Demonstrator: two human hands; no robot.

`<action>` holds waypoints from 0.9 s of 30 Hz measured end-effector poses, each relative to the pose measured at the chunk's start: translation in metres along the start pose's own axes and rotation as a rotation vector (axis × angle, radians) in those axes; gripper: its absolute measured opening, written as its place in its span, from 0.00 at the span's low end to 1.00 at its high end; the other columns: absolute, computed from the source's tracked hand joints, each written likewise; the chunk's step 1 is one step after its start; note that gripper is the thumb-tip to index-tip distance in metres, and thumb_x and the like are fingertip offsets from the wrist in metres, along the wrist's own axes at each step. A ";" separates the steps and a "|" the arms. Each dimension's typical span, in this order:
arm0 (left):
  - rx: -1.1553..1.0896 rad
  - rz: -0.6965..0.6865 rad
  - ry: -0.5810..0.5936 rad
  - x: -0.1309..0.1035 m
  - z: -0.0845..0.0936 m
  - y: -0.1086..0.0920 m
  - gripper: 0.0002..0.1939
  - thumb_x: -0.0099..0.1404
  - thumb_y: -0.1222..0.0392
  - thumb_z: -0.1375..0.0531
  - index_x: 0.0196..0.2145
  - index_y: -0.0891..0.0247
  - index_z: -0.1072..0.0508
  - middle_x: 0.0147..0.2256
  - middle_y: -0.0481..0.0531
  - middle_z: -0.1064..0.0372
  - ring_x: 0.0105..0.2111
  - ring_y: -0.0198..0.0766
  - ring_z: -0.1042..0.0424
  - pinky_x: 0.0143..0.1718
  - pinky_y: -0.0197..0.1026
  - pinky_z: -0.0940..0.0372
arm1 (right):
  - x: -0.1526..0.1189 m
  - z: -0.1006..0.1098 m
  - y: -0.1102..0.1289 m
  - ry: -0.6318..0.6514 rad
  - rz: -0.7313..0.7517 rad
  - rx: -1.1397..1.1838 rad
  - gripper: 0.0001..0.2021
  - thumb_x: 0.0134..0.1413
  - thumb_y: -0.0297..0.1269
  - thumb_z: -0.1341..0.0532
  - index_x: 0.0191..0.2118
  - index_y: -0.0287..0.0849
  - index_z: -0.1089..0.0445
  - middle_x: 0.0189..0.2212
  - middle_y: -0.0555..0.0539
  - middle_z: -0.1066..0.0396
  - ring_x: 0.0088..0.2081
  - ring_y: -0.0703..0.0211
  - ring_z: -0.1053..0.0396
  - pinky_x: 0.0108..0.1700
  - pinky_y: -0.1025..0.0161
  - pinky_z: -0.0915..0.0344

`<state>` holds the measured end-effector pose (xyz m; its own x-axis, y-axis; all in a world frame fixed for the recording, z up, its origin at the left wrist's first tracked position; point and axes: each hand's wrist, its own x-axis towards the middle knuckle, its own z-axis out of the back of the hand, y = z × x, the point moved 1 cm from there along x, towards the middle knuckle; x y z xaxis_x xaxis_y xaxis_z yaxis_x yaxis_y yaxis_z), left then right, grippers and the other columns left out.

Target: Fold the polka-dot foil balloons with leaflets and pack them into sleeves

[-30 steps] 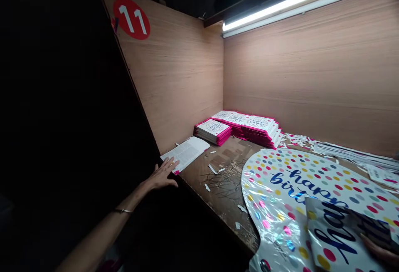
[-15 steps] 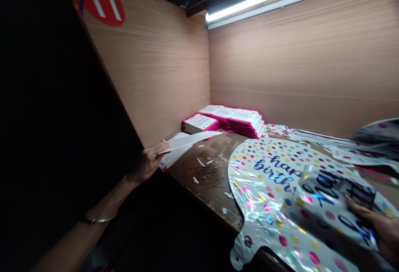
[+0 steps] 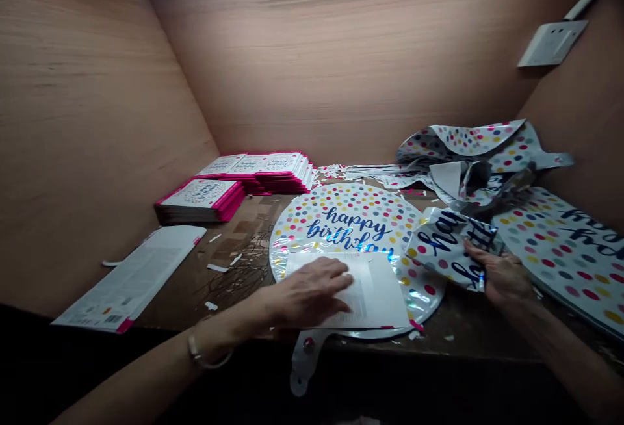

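A round dotted "happy birthday" foil balloon (image 3: pixel 331 207) lies flat at the bench's front edge, its neck hanging over. Across its lower part rests a white printed sheet (image 3: pixel 380 288). Over this sheet is my left hand (image 3: pixel 314 292), its fingers apart and slightly bent, palm down. My right hand (image 3: pixel 504 275) grips a folded dotted foil balloon (image 3: pixel 446 249) by its right side, thumb on top, above the flat balloon's right edge.
Stacks of pink-edged cards (image 3: pixel 202 199) stand at the back left. Another printed sheet (image 3: pixel 131 282) lies at the left. More foil balloons (image 3: pixel 556 236) cover the right side. Paper scraps (image 3: pixel 218 268) and thin threads lie on the brown bench (image 3: pixel 170 308).
The view has swung right. My left hand has moved from the bench's left edge onto the flat balloon, where a white sheet now lies. My right hand still holds the folded balloon.
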<state>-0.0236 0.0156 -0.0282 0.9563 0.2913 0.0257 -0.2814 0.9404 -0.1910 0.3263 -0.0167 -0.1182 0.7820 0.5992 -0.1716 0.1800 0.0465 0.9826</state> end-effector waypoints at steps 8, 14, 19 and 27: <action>0.098 -0.285 -0.096 0.077 -0.071 -0.014 0.23 0.58 0.39 0.45 0.26 0.64 0.35 0.29 0.53 0.37 0.31 0.39 0.41 0.35 0.41 0.46 | -0.037 -0.007 0.001 0.164 -0.188 0.033 0.10 0.33 0.31 0.32 0.28 0.41 0.30 0.20 0.49 0.27 0.28 0.52 0.27 0.29 0.59 0.27; 0.065 -0.319 -0.151 0.084 -0.065 -0.015 0.21 0.63 0.44 0.47 0.23 0.64 0.35 0.27 0.50 0.38 0.32 0.37 0.41 0.35 0.42 0.49 | -0.047 -0.013 -0.001 0.282 -0.221 -0.015 0.08 0.37 0.33 0.34 0.29 0.41 0.29 0.21 0.48 0.27 0.26 0.53 0.28 0.26 0.58 0.28; 0.048 -0.325 -0.192 0.086 -0.073 -0.012 0.24 0.61 0.43 0.45 0.17 0.64 0.36 0.27 0.51 0.37 0.30 0.37 0.41 0.35 0.43 0.50 | -0.050 -0.013 0.005 0.367 -0.199 -0.092 0.13 0.31 0.37 0.30 0.28 0.40 0.29 0.20 0.49 0.27 0.22 0.58 0.30 0.22 0.64 0.33; 0.100 -0.345 -0.319 0.086 -0.082 -0.011 0.27 0.61 0.37 0.51 0.21 0.64 0.36 0.20 0.48 0.39 0.24 0.34 0.42 0.33 0.42 0.50 | -0.043 -0.025 0.019 0.767 -0.230 -0.585 0.12 0.31 0.36 0.32 0.25 0.37 0.32 0.18 0.51 0.31 0.19 0.65 0.37 0.20 0.70 0.43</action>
<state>0.0683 0.0163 -0.1042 0.9273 -0.0160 0.3739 0.0268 0.9994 -0.0238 0.2815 -0.0218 -0.0906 0.1295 0.8714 -0.4731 -0.2059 0.4904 0.8468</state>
